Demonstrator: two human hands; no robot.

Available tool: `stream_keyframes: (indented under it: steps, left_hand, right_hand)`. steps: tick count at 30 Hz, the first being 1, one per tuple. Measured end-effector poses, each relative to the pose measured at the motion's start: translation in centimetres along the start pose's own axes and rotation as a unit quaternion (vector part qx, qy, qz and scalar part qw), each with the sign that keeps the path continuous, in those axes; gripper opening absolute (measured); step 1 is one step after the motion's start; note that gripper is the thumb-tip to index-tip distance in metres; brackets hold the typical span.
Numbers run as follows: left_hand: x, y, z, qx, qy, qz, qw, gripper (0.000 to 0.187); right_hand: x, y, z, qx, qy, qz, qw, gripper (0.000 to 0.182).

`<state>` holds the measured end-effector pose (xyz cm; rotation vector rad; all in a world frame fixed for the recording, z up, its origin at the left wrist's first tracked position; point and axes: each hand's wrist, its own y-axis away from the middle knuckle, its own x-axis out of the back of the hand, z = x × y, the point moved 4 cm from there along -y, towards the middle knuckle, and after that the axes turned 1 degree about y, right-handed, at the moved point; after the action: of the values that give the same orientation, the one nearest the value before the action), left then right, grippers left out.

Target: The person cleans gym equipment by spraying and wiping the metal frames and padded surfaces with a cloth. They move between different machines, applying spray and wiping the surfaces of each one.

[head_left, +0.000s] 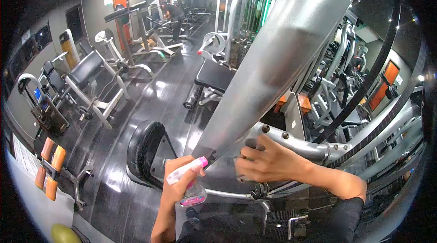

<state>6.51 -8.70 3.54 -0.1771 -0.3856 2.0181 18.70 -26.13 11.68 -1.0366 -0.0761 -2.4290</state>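
My left hand (176, 181) is wrapped round a clear spray bottle (195, 195) with a white and pink trigger head, held upright at the lower middle. In front of it a thick silver tube (268, 56) of a gym machine slants up to the right. My right hand (261, 160) is curled with bent fingers close to the tube's lower end. Something greyish shows at those fingers, too blurred to name. A black padded cushion (148, 149) of the machine stands left of the spray bottle.
A flat bench (214, 75) stands beyond the tube. Several machines line the left side, including a padded bench (86, 68). Farther back, a person (175, 17) in dark clothes bends over equipment. A mirror on the right reflects the room. Orange-brown handles (52, 168) are at lower left.
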Motion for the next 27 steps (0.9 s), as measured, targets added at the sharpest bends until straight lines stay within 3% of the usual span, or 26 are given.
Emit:
stream_keyframes:
  steps: [1, 3, 6, 10, 13, 14, 16, 21, 24, 25, 27]
  left_hand:
    - [0.0, -0.1, -0.1, -0.005, 0.000, -0.007, 1.000, 0.028]
    - [-0.5, -0.2, 0.0, 0.004, 0.003, -0.004, 1.000, 0.029]
    - [-0.6, -0.4, 0.0, 0.018, 0.005, -0.002, 1.000, 0.031]
    - [0.2, 0.0, -0.1, 0.006, 0.027, 0.037, 0.999, 0.035]
    - [1.1, 0.9, -0.5, 0.012, 0.073, 0.094, 0.993, 0.038]
    - [1.7, 1.3, -0.7, 0.018, 0.057, 0.103, 0.993, 0.043]
    - [2.6, 2.0, -0.8, 0.008, 0.059, 0.131, 0.990, 0.044]
    - [5.4, 4.7, -1.0, 0.019, 0.021, 0.214, 0.976, 0.046]
    - [6.9, 7.1, -1.5, 0.029, 0.027, 0.255, 0.966, 0.045]
    - [7.4, 8.0, -1.8, 0.028, 0.032, 0.273, 0.961, 0.045]
    - [8.2, 9.9, -2.2, 0.032, 0.018, 0.297, 0.954, 0.044]
  right_hand:
    - [-0.3, -0.3, -0.2, -0.001, 0.000, 0.001, 1.000, 0.018]
    - [-0.5, -1.3, -0.3, -0.042, -0.010, 0.104, 0.994, 0.014]
    - [-1.0, -2.9, -0.1, -0.107, -0.011, 0.142, 0.984, 0.016]
    - [-0.2, -3.9, -0.3, -0.123, -0.008, 0.137, 0.983, 0.014]
    - [-0.5, -4.8, -0.9, -0.091, -0.021, 0.073, 0.993, 0.015]
    - [-1.0, -5.3, -1.1, -0.087, -0.101, 0.060, 0.989, 0.020]
    - [-1.5, -6.3, -1.4, -0.073, -0.268, 0.004, 0.961, 0.035]
    - [-2.3, -9.0, -3.3, -0.153, -0.371, 0.061, 0.914, 0.035]
    - [-4.4, -9.6, -4.0, -0.228, -0.476, 0.095, 0.844, 0.034]
    - [-4.8, -9.9, -4.5, -0.217, -0.484, 0.094, 0.842, 0.034]
    - [-6.2, -10.3, -5.2, -0.272, -0.547, 0.061, 0.789, 0.035]
